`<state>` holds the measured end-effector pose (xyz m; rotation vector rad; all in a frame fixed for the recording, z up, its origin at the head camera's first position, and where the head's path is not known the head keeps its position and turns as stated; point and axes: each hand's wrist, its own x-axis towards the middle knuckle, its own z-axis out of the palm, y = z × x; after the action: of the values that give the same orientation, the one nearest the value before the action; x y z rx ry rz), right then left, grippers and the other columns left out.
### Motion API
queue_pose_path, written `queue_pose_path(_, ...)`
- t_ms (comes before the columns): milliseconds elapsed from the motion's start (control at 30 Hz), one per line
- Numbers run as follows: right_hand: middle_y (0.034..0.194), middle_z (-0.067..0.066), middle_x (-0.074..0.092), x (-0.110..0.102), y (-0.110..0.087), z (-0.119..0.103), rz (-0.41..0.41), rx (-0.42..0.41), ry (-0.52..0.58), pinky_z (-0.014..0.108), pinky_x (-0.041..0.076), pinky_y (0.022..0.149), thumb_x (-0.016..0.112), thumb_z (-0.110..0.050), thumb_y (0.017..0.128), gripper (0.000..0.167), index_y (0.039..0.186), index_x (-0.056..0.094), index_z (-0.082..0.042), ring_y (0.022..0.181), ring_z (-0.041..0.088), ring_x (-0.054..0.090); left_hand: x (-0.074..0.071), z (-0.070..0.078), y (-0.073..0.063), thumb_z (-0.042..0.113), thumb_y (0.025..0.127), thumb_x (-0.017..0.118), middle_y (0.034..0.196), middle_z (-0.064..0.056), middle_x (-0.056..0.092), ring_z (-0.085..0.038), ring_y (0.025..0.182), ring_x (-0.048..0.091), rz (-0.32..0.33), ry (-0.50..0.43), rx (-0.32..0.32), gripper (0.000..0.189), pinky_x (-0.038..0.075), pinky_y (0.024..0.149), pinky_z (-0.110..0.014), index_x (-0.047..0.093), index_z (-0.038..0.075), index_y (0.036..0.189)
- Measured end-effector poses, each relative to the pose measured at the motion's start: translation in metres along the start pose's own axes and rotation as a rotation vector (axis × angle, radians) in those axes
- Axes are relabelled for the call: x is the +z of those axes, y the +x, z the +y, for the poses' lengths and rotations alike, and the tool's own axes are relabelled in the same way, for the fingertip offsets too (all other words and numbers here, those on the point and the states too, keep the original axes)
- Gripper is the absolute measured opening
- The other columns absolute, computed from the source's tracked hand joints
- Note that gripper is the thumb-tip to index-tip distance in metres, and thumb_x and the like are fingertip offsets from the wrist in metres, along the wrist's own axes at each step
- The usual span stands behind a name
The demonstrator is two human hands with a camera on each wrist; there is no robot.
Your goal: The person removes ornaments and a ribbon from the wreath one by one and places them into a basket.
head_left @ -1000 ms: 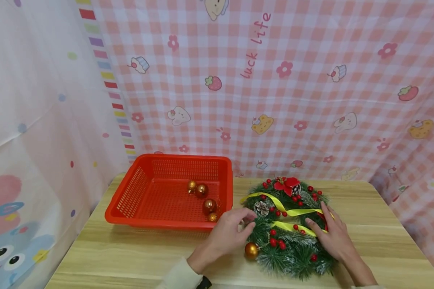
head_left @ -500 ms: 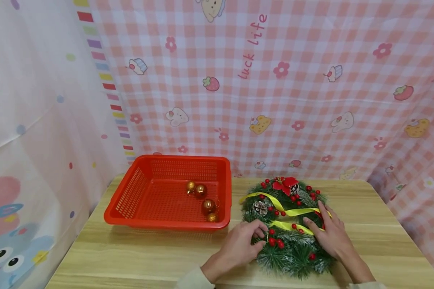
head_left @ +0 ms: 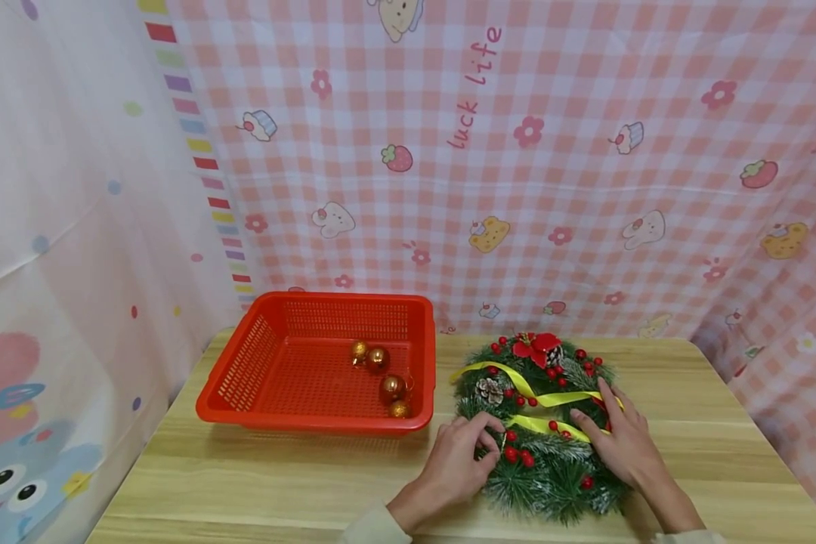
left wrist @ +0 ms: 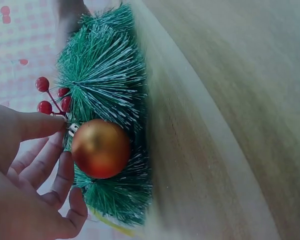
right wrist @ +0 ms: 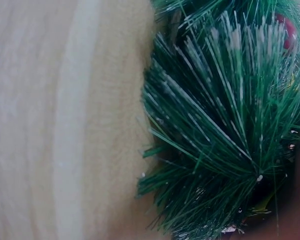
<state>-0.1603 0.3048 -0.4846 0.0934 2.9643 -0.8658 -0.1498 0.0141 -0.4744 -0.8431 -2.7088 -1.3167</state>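
A green wreath (head_left: 564, 480) with red berries, pine cones, a red flower and a yellow ribbon (head_left: 557, 398) lies on the table. At its near left side, my left hand (head_left: 452, 461) pinches the hanging loop of a matte gold bauble between thumb and forefinger. The left wrist view shows this bauble (left wrist: 101, 148) against the green needles, its cap right by the fingertips; in the head view the hand hides it. My right hand (head_left: 622, 442) rests on the wreath's right side, fingers extended over the ribbon and thumb toward the centre. Needles fill much of the right wrist view.
A red plastic basket (head_left: 316, 423) with slotted walls stands left of the wreath. Several shiny gold-brown baubles (head_left: 392, 387) lie in its right part. The wooden table (head_left: 265, 483) ends at a pink checked cloth (head_left: 571, 181) hanging behind.
My left hand has moved right and down onto the wreath's near left edge, taking hold of the gold bauble's loop. The right hand stays in place on the wreath.
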Motion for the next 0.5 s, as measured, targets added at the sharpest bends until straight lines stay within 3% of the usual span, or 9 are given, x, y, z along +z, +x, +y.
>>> queue_pose_path(133, 0.156, 0.037, 0.008, -0.0003, 0.0004, -0.0002, 0.0, 0.002, -0.004, 0.079, 0.023, 0.095, 0.042, -0.06, 0.099, 0.09, 0.159, 0.0, -0.007, 0.132, 0.068, 0.013, -0.0006, -0.0017, 0.0001, 0.007, 0.089, 0.07, 0.079, 0.019, 0.065, 0.0, 0.083, 0.055, -0.027, -0.142, -0.057, 0.027, 0.044, 0.092, -0.033, 0.063, 0.022, 0.111)
queue_pose_path(267, 0.156, 0.037, 0.008, -0.0009, 0.0003, -0.0007, 0.002, 0.004, -0.006, 0.079, 0.025, 0.094, 0.042, -0.06, 0.099, 0.09, 0.159, 0.0, -0.007, 0.131, 0.068, 0.014, -0.0033, -0.0015, 0.0001, 0.005, 0.091, 0.067, 0.08, 0.016, 0.064, 0.002, 0.078, 0.056, -0.041, -0.263, -0.096, 0.025, 0.046, 0.084, -0.025, 0.062, 0.02, 0.111)
queue_pose_path(500, 0.155, 0.038, 0.008, 0.0001, 0.0007, 0.0001, 0.003, 0.005, 0.0, 0.079, 0.025, 0.094, 0.042, -0.06, 0.099, 0.09, 0.159, 0.0, -0.008, 0.131, 0.068, 0.014, -0.0068, 0.0018, 0.0009, 0.006, 0.091, 0.067, 0.083, 0.015, 0.066, 0.002, 0.077, 0.058, -0.034, -0.291, -0.097, 0.023, 0.046, 0.084, -0.025, 0.062, 0.019, 0.11)
